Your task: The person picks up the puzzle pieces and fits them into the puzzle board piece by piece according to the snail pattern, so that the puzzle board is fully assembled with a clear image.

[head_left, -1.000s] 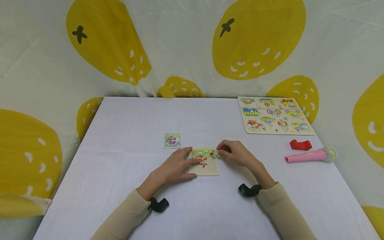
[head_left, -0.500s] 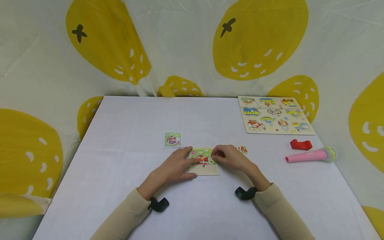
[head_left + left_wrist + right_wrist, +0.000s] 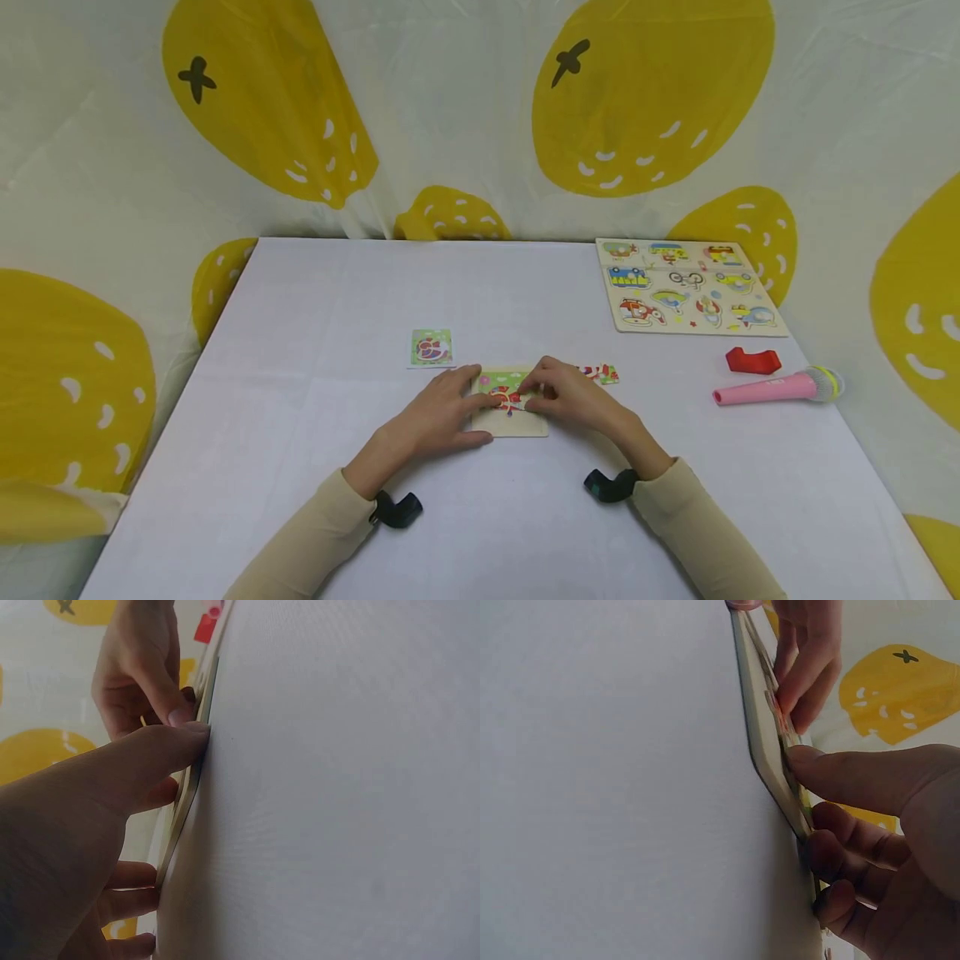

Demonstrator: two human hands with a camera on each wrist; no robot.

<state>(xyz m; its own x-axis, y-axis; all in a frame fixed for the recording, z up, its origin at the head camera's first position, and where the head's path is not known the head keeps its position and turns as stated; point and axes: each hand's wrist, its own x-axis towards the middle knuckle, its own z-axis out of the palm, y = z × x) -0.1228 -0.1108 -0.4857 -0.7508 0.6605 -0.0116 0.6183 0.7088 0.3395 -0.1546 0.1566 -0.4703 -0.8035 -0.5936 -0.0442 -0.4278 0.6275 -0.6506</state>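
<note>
Your small wooden puzzle board (image 3: 517, 427) lies flat on the white table (image 3: 337, 317), directly between your two hands. Its far portion carries green and red picture pieces (image 3: 493, 381); the strip nearest you shows bare wood. Your left hand (image 3: 444, 414) rests over the board's left side, fingers spread and nearly straight, with the thumb touching the near edge and the index fingertip on the red printing. It is wide and relaxed, with no clasp on the board. Your right hand (image 3: 573, 393) is over the board's right side, fingers bent and the thumb close to them, its tip against the picture surface. Whether it pinches a piece cannot be told, as the fingers cover the spot. A red and green strip (image 3: 602, 373) lies just beyond that hand. A small picture card (image 3: 431, 347) lies past your left fingertips. Well to the right are a large vehicle board (image 3: 723, 330), a red block (image 3: 753, 361) and a pink microphone (image 3: 772, 390)
</note>
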